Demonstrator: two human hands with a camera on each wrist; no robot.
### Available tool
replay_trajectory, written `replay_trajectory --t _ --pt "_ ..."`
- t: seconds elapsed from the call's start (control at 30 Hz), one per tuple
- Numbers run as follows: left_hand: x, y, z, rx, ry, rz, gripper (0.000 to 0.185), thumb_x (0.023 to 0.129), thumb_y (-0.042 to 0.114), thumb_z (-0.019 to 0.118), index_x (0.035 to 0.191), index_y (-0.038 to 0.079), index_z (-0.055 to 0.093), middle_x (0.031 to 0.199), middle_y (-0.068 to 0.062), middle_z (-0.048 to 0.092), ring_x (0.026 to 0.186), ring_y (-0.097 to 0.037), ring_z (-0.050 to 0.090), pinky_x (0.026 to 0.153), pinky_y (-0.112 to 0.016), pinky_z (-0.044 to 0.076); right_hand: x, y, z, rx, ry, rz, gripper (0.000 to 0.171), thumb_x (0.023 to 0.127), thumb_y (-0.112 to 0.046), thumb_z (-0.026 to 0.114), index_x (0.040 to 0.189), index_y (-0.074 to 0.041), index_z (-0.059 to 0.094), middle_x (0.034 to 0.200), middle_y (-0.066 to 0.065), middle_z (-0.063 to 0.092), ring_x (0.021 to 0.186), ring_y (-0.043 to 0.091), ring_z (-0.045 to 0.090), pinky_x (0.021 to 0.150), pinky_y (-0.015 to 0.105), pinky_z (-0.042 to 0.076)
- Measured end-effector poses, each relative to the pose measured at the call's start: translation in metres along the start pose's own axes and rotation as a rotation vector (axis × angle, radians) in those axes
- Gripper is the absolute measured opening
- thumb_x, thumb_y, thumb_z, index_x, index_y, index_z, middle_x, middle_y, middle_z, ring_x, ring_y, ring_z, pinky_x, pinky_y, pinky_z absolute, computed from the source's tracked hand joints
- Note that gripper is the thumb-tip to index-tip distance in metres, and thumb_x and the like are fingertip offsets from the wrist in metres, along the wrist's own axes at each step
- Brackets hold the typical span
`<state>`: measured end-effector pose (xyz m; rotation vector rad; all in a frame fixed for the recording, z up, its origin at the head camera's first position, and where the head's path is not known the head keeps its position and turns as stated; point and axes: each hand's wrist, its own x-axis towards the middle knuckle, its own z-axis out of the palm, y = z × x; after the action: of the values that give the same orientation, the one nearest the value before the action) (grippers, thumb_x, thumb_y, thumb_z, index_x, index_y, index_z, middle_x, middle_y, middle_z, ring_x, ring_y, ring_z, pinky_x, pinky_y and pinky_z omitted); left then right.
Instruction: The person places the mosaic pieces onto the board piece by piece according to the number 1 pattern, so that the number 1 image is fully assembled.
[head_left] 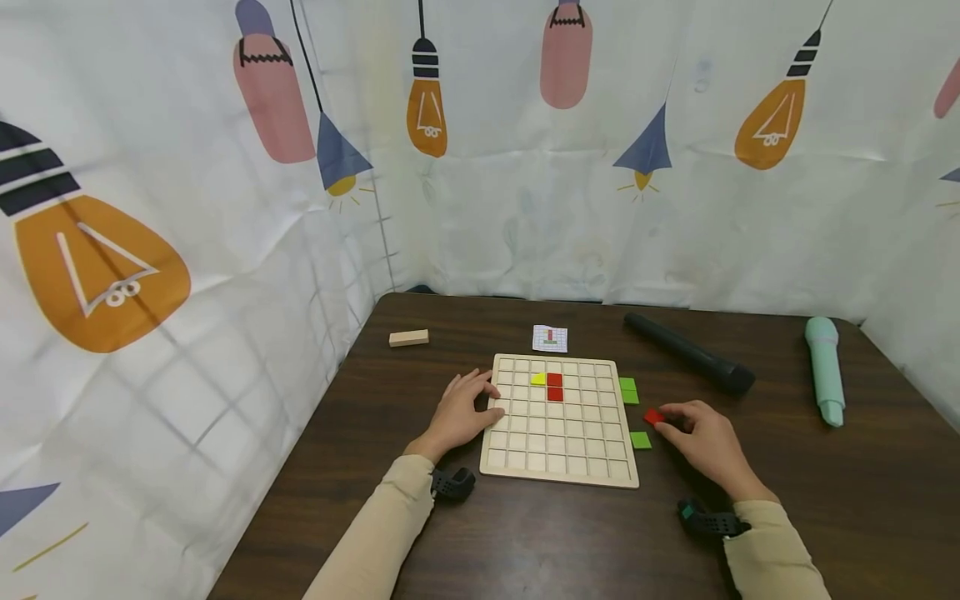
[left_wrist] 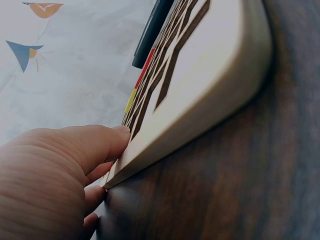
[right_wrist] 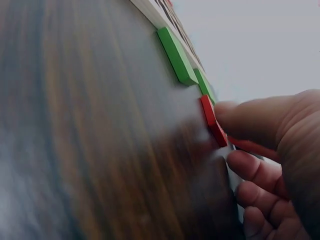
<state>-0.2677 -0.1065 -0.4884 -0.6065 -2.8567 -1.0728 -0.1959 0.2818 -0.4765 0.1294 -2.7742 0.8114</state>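
Observation:
A wooden grid board [head_left: 558, 450] lies in the middle of the dark table [head_left: 525, 550]. Near its top sit a yellow triangle [head_left: 537, 379] and two red tiles [head_left: 554, 387]. My left hand [head_left: 491, 398] rests on the board's left edge, fingers relaxed; the left wrist view shows the thumb [left_wrist: 100, 142] against that edge [left_wrist: 210, 75]. Right of the board, my right hand [head_left: 663, 421] pinches a red tile [head_left: 653, 416] that lies on the table. The right wrist view shows this tile [right_wrist: 212, 120] between thumb and fingers.
Green tiles [head_left: 628, 389] [head_left: 641, 440] lie by the board's right edge. A small pattern card [head_left: 550, 338] and a wooden block [head_left: 408, 337] lie behind the board. A black microphone [head_left: 690, 354] and a mint one [head_left: 825, 367] lie at the right. Printed curtains enclose the table.

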Motion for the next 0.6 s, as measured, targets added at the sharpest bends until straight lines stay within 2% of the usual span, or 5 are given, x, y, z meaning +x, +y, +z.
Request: replay_trajectory --t 0.17,0.47,0.6 --pt "-0.0004 -0.0011 0.0001 -0.008 0.007 0.010 0.017 0.088 0.028 0.072 0.100 0.019 0.064 0.151 -0.004 0.043 0.145 -0.024 0.028 0.123 -0.043 0.008 0.0014 -0.0009 0.0044 -0.004 0.004 0.009 0.034 0.085 -0.023 0.076 0.112 -0.002 0.071 0.104 0.016 0.064 0.080 0.024 0.055 0.064 0.033 0.046" --pt "0.0006 -0.0014 0.0003 0.003 0.014 0.010 0.018 0.088 0.029 0.073 0.100 0.019 0.064 0.151 -0.004 0.044 0.145 -0.023 0.029 0.123 -0.042 0.009 0.0029 -0.0007 0.0097 -0.015 0.009 0.031 0.033 0.086 -0.021 0.075 0.113 -0.001 0.070 0.106 0.018 0.062 0.087 0.030 0.057 0.073 0.047 0.051" --pt "0.0006 -0.0017 0.0006 0.007 0.013 0.010 0.018 0.088 0.029 0.073 0.100 0.019 0.064 0.150 -0.004 0.044 0.145 -0.023 0.029 0.123 -0.043 0.009 0.0025 -0.0013 0.0097 -0.010 0.014 0.032 0.031 0.087 -0.021 0.075 0.110 -0.002 0.071 0.105 0.017 0.063 0.086 0.030 0.057 0.072 0.046 0.050"
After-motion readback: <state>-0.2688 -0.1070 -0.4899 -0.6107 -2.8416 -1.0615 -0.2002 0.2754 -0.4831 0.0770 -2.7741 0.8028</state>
